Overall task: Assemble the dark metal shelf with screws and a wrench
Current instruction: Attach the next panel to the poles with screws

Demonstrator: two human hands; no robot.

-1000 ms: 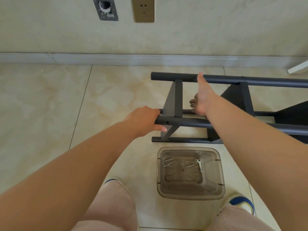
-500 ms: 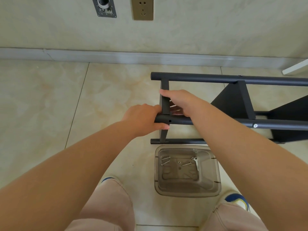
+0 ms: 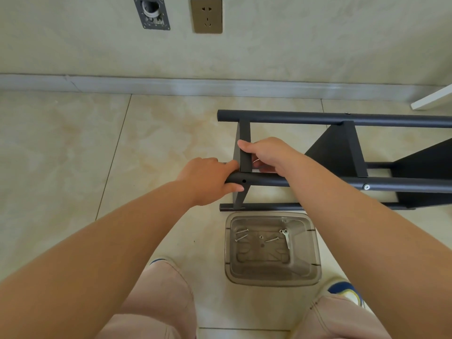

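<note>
The dark metal shelf (image 3: 340, 152) lies on its side on the tiled floor, its round posts running left to right. My left hand (image 3: 208, 179) grips the left end of the near upper post (image 3: 318, 183), just beside an empty screw hole. My right hand (image 3: 266, 152) grips the leftmost shelf panel (image 3: 244, 145) between the posts, thumb over its top edge. A screw head shows further right on that post. Loose screws (image 3: 242, 234) and a small silver wrench (image 3: 286, 238) lie in a clear plastic tub (image 3: 315, 263) on the floor below the shelf.
My knees and blue-and-white shoes (image 3: 347, 292) flank the tub. A wall with a skirting board (image 3: 220, 86), a socket (image 3: 206, 14) and a metal wall plate (image 3: 151, 12) stands behind. A white object's corner (image 3: 433, 99) shows at the right.
My right hand left the far upper post and came down onto the leftmost panel. That panel swung from slanted to nearly square with the posts. My left hand stayed on the near post.
</note>
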